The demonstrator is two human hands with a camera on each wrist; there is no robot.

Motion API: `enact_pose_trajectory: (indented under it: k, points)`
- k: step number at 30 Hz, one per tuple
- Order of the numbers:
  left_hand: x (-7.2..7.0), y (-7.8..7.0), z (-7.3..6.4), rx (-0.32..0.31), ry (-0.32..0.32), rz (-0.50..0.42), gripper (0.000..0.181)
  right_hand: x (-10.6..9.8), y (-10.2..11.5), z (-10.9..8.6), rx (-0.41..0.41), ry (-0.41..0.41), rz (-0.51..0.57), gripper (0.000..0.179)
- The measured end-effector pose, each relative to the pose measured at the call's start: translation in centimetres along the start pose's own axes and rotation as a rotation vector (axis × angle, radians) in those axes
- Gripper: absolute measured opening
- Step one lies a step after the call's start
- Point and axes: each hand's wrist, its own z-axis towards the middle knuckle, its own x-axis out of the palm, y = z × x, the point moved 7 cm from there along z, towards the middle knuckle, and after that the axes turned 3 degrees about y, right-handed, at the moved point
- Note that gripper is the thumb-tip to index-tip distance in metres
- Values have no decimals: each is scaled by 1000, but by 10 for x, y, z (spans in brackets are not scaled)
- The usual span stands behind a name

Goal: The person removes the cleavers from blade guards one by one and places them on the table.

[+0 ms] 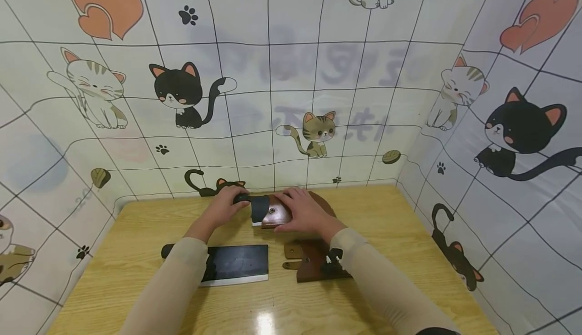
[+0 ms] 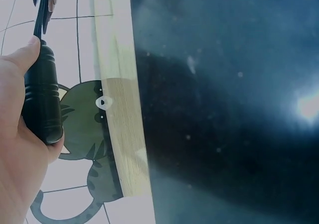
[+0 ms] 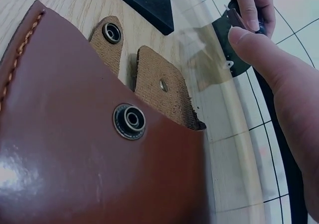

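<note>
My left hand (image 1: 223, 207) grips the black handle (image 2: 44, 97) of a cleaver at the back of the table. Part of that cleaver's dark blade (image 1: 260, 208) shows; the rest is hidden in a brown leather sheath (image 1: 278, 216) with a snap button. Across the sheath lies my right hand (image 1: 303, 210), holding it with the thumb on the near side and the fingers over the top. Nearer me, below the left forearm, a second cleaver (image 1: 241, 261) lies flat, its blade filling much of the left wrist view. A second brown sheath (image 3: 65, 104) sits under the right forearm.
The second sheath has two straps (image 3: 162, 82), lying loose toward the second cleaver. The wooden table (image 1: 273, 304) meets a cat-patterned cloth wall (image 1: 254, 153) just behind my hands. More of this cloth stands at both sides.
</note>
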Motion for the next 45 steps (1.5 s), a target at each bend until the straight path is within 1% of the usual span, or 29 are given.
enact_pose_trajectory:
  k: [6,10,14,18,22,27,33,37,45]
  points:
    - [-2,-5,-1,18,-15,10,39,-3,1,0,-14,6,-19,115]
    - [-3,-6,-2,21,-16,17,39,-7,4,0,-13,9,-28,114]
    - [-5,-7,-3,19,-19,10,41,-9,6,-1,-17,10,-13,113]
    - [-9,-7,-6,31,-35,12,40,-10,4,-3,-14,3,-25,116]
    - [-12,-4,-9,22,-33,20,40,-11,3,-5,-34,-17,-47,116]
    - [-13,0,-10,7,-13,16,41,-13,5,-6,-64,-29,-60,115]
    - [-11,1,-11,19,-1,22,39,-10,4,-6,-59,-3,-83,114]
    - [-11,0,-11,36,-2,29,38,-10,3,-6,-52,9,-90,115]
    - [-11,0,-11,44,-2,22,40,-12,4,-8,-42,11,-85,114]
